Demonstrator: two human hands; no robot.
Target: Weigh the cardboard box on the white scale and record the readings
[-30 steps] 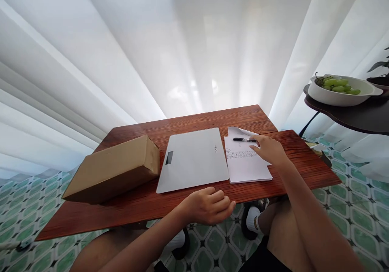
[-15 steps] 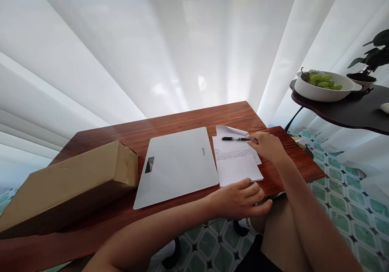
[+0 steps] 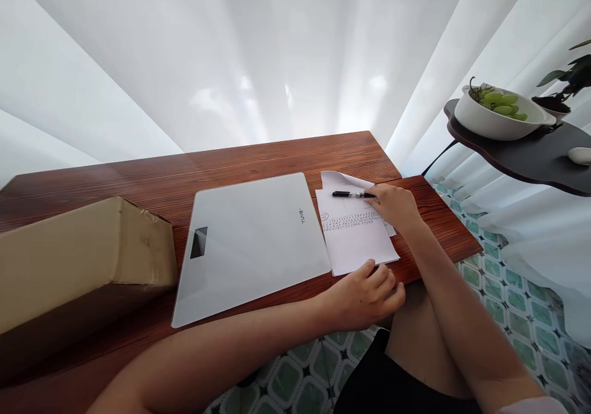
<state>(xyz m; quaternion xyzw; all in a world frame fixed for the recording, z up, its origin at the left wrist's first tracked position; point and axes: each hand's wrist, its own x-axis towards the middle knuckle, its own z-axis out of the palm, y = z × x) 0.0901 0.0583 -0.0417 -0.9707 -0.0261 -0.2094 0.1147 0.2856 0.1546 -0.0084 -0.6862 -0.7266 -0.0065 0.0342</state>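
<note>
A black pen (image 3: 347, 194) lies across the upper part of a sheet of white paper (image 3: 357, 244) printed with rows of small characters. My right hand (image 3: 396, 206) has its thumb and fingertips closed about the pen's right end. Beneath the top sheet, a second paper (image 3: 339, 178) with a folded corner sticks out at the back. At the table's near edge, my left hand (image 3: 367, 297) is loosely curled with fingers apart, fingertips by the paper's lower edge, holding nothing.
Left of the papers lies a flat white scale (image 3: 256, 241) with a dark display. A cardboard box (image 3: 69, 260) stands further left on the wooden table (image 3: 258, 157). At right, a dark side table (image 3: 530, 158) bears a white bowl (image 3: 489, 118) of green grapes and a potted plant (image 3: 575, 78).
The view has shifted, so the box and scale appear larger and further left. Both hands stay at about the same places by the papers; the left fingers look slightly more curled.
</note>
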